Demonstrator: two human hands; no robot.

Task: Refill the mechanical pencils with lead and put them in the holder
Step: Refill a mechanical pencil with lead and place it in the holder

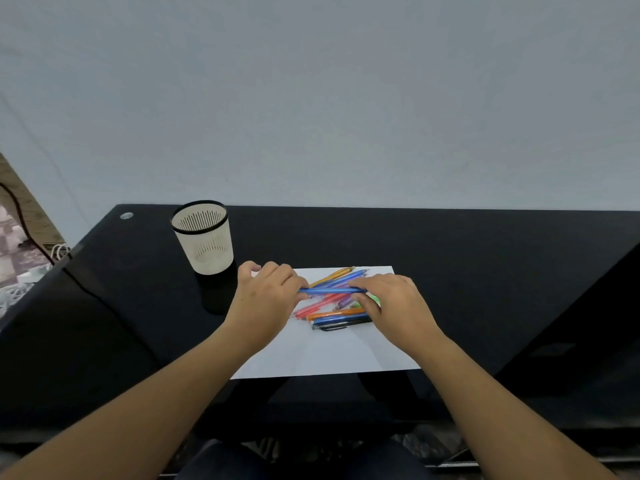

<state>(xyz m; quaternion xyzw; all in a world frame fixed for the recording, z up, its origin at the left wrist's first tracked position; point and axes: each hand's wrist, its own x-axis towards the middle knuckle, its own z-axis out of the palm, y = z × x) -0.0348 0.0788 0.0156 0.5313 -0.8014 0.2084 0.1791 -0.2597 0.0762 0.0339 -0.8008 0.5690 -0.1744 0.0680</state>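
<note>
Over paper (pixel 329 355), blue pencil (pixel 332 290) pinched horiz. btwn left hand (pixel 266 301), right hand (pixel 396 304).

Blue pencil (pixel 332 290); cream slotted holder (pixel 204 237); black table (pixel 485 258).

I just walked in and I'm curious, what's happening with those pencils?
A person holds one blue pencil by its ends, left hand and right hand, above a pile of coloured pencils on white paper. The holder stands left of the paper on the black table; no pencils stick out of it.
</note>
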